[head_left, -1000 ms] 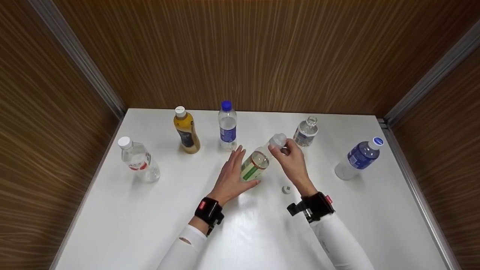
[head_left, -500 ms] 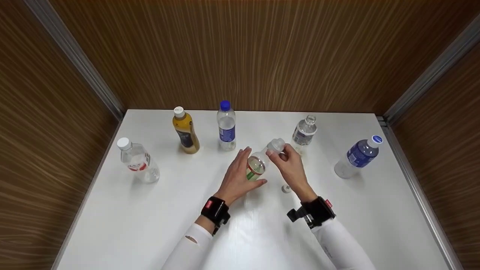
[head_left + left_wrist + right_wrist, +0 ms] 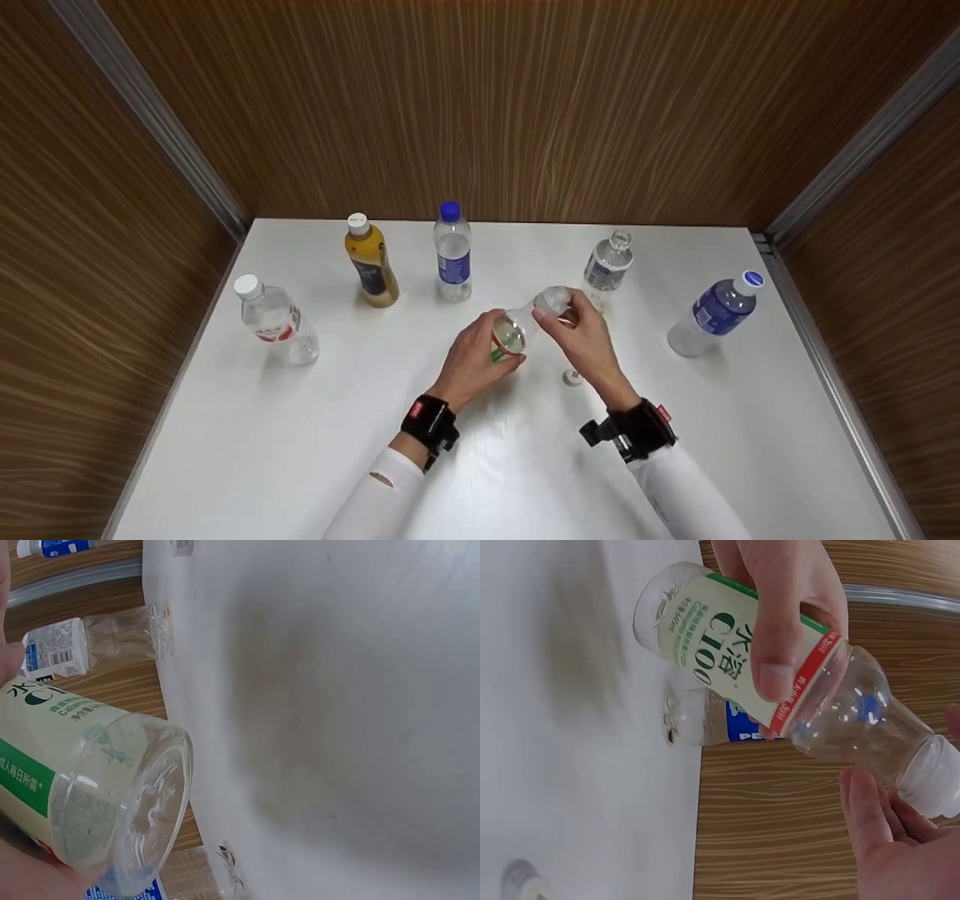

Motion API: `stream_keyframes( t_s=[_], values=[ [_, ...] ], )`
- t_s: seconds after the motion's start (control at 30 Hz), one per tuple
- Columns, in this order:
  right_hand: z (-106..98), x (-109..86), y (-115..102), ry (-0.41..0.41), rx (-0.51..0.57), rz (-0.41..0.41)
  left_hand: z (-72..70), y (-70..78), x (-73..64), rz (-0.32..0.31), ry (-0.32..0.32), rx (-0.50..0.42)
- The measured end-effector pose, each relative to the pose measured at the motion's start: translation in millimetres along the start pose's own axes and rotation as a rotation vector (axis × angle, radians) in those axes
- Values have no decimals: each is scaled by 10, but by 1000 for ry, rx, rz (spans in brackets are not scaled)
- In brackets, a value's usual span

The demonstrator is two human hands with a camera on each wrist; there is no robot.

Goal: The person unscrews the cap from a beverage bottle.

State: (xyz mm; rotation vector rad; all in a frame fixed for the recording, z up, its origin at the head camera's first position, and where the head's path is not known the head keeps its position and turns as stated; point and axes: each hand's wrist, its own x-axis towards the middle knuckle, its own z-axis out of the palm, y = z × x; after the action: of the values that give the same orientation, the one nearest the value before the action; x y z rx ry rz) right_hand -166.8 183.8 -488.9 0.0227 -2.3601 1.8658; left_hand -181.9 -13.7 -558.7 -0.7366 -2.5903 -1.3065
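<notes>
Now, left hand (image 3: pixel 474 356): my fingers and thumb wrap the bottle (image 3: pixel 510 335) round its labelled body, probably because that broad part gives the steadiest hold.
Right hand (image 3: pixel 583 334): thumb and fingertips narrow about the white cap (image 3: pixel 936 778); for so small a piece, a pinch seems enough.
Bottle: between my hands, above the middle of the bench (image 3: pixel 247 435), tilted with its cap uppermost and leaning right; its base looks lifted off the surface. I judge the slant brings the cap to my right fingers.
Loose cap (image 3: pixel 573 377): on the bench, near my right wrist, perhaps from the uncapped bottle (image 3: pixel 609 262) standing toward the back edge.
Amber bottle (image 3: pixel 373 262) and blue-capped bottle (image 3: pixel 454 259): upright, left of middle, toward the back edge.
Red-labelled bottle (image 3: pixel 277 326): near the left edge.
Blue-labelled bottle (image 3: pixel 712 319): near the right edge; such spacing likely gives my arms room.
</notes>
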Motion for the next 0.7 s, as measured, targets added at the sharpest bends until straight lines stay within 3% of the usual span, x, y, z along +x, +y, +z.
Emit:
stream_keyframes(
  t_s=[0.17, 0.37, 0.57, 0.7],
  values=[
    [-179, 36, -107, 90, -259, -148, -9, -8, -24, 48, 19, 74],
    [-222, 56, -138, 85, -538, -283, -34, 11, -41, 74, 27, 195],
    [-182, 30, -79, 107, -622, -330, -45, 45, -42, 69, -8, 240],
    [-162, 19, -53, 106, -617, -355, -59, 39, -51, 66, -27, 242]
  ],
)
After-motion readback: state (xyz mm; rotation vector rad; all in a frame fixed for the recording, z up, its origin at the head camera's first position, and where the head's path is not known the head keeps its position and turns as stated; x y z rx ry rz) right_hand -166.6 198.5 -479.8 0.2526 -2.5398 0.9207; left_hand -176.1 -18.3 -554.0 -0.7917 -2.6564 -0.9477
